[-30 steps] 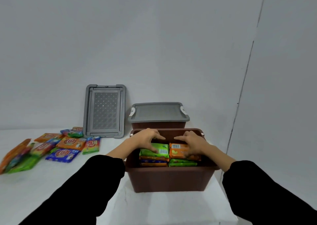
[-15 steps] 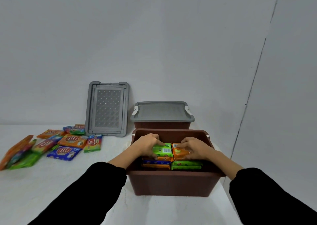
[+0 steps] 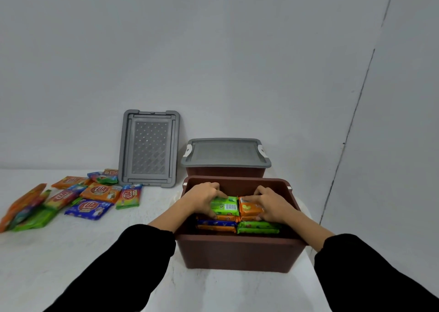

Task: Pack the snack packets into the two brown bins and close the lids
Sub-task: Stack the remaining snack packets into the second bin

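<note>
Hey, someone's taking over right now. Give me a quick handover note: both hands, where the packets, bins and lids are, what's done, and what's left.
Now: left grip holds the green packet on top of the stack inside the open bin. The right grip holds the orange packet beside it.
Done: rear bin has its grey lid on. The open bin is partly filled.
Left: loose packets lie on the table to the left. The spare lid leans against the wall, not yet on the open bin.
</note>
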